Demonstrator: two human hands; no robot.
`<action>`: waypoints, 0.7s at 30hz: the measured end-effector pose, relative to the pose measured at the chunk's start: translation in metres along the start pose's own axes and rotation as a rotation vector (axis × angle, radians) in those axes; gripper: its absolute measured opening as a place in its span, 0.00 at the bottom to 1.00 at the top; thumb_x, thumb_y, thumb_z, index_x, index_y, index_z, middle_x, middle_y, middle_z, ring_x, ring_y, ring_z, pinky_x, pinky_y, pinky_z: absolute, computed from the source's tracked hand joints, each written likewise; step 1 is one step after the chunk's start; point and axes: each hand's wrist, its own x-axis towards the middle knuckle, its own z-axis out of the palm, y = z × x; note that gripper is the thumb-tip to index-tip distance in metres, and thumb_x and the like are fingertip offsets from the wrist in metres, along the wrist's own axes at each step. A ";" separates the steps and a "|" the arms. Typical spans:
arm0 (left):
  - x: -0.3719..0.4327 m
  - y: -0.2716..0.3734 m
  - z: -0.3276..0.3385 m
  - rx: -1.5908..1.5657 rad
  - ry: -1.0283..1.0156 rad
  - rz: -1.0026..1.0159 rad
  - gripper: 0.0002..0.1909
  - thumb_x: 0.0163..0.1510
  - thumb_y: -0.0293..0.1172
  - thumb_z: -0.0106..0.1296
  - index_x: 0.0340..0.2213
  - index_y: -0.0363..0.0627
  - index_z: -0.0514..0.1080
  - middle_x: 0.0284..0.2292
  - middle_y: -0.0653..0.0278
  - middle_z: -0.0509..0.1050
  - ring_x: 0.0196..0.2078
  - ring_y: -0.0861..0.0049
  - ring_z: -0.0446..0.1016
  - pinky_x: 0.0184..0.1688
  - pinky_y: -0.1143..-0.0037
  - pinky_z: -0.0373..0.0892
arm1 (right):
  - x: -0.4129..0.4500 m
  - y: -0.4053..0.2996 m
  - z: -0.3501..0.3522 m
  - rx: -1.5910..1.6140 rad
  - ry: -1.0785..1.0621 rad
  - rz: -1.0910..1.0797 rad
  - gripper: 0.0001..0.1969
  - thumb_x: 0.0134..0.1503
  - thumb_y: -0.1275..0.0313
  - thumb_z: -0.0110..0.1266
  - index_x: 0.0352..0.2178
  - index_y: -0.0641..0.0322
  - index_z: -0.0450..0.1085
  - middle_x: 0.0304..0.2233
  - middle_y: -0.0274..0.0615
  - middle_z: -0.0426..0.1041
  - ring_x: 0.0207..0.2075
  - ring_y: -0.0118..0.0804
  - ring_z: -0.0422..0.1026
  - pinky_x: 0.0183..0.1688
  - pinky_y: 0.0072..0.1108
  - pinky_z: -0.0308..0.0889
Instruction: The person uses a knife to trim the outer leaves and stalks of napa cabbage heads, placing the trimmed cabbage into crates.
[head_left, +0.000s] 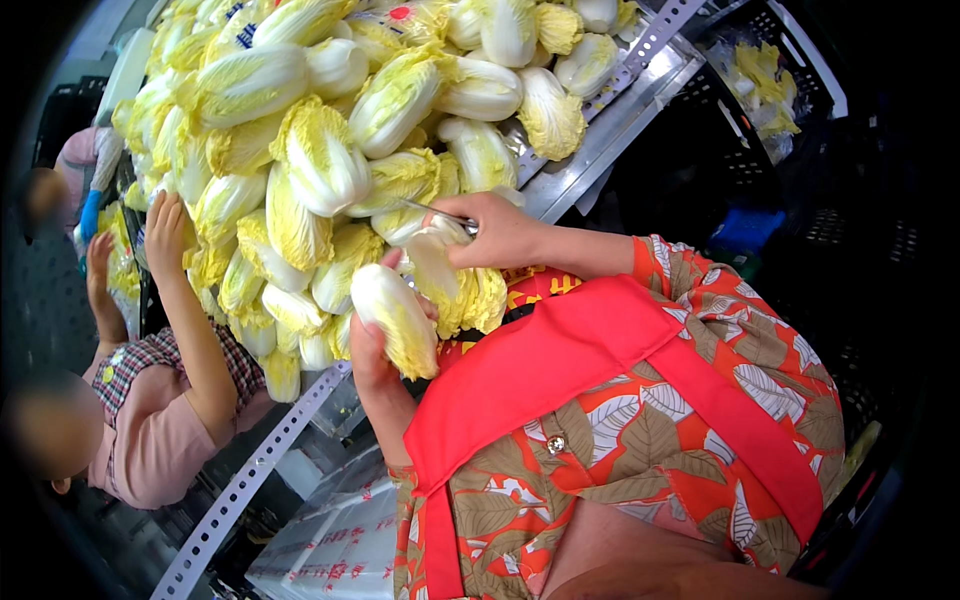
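My left hand (370, 346) holds a small napa cabbage (395, 319), its white base up and its yellow leaf tips toward my red apron. In my right hand (491, 232) is a knife (439, 213), its thin metal blade pointing left over the pile. Loose outer cabbage leaves (433, 259) hang just below my right hand, between it and the held cabbage; whether my fingers also grip them I cannot tell. Many napa cabbages (319, 161) lie heaped directly before me.
A perforated metal strip (251, 472) and a metal table edge (611, 146) border the heap. Black crates stand right, one with leaf scraps (761, 86). A co-worker's hands (165, 232) are at the heap's left; another person stands beyond. Wrapped boxes (330, 540) stand below.
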 end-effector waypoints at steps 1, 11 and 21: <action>0.002 -0.003 0.001 0.001 0.005 0.003 0.50 0.42 0.57 0.54 0.56 0.36 0.47 0.36 0.50 0.71 0.36 0.68 0.73 0.39 0.74 0.69 | 0.000 0.000 -0.001 0.002 -0.005 -0.002 0.22 0.37 0.65 0.55 0.37 0.62 0.69 0.26 0.43 0.72 0.28 0.36 0.71 0.33 0.24 0.65; 0.002 -0.012 -0.012 -0.083 0.148 0.119 0.40 0.45 0.56 0.54 0.50 0.39 0.57 0.40 0.51 0.67 0.42 0.61 0.69 0.41 0.63 0.69 | 0.001 -0.032 -0.005 -0.260 0.201 -0.238 0.23 0.43 0.58 0.62 0.39 0.57 0.71 0.29 0.37 0.72 0.29 0.29 0.70 0.33 0.22 0.65; 0.031 -0.009 0.033 0.049 0.240 0.209 0.44 0.45 0.66 0.46 0.50 0.36 0.58 0.43 0.58 0.66 0.47 0.70 0.65 0.50 0.72 0.62 | -0.011 -0.032 0.009 0.225 -0.143 -0.145 0.28 0.44 0.63 0.63 0.46 0.65 0.66 0.34 0.34 0.72 0.29 0.20 0.65 0.31 0.16 0.62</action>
